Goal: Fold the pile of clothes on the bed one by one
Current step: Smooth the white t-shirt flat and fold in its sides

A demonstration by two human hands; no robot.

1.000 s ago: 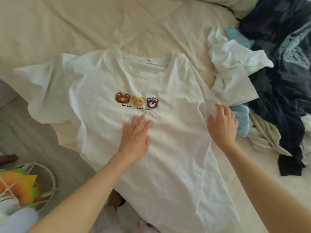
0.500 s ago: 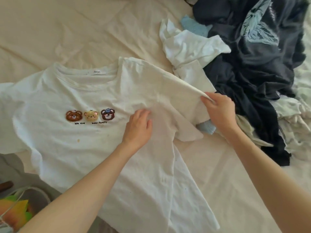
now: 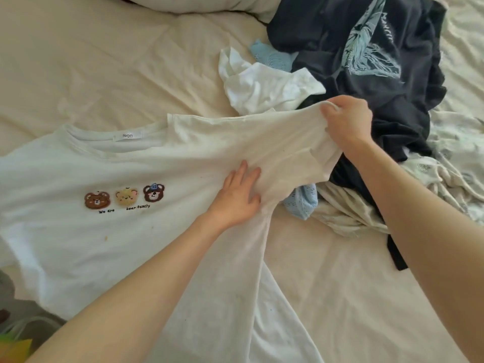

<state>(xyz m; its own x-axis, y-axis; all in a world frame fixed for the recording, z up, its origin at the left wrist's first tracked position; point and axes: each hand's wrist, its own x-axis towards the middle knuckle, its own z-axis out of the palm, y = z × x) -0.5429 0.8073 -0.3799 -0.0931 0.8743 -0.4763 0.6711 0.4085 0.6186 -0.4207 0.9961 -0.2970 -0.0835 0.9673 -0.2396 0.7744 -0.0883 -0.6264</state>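
While the white cotton T-shirt with three embroidered bear faces is lying face up across the cream bedsheet, its collar pointing to the far side, the left hand is pressing flat on the fabric just right of the bear print, fingers straight and slightly spread. The right hand is gripping the shirt's right sleeve, fingers curled round the hem, and is holding it lifted off the bed so that the cloth is stretching taut between the two hands. Below the left hand the shirt's right side is bunching into a long fold running toward the near edge. A small yellowish stain is showing on the chest below the print. Right of the shirt, the pile of unfolded clothes is sitting on the bed: a crumpled white garment is lying just beyond the raised sleeve, a dark navy garment with a pale blue graphic print is heaped at the far right, a light blue knitted piece is peeking out beneath the sleeve, and a pale patterned cloth is spreading toward the right edge.
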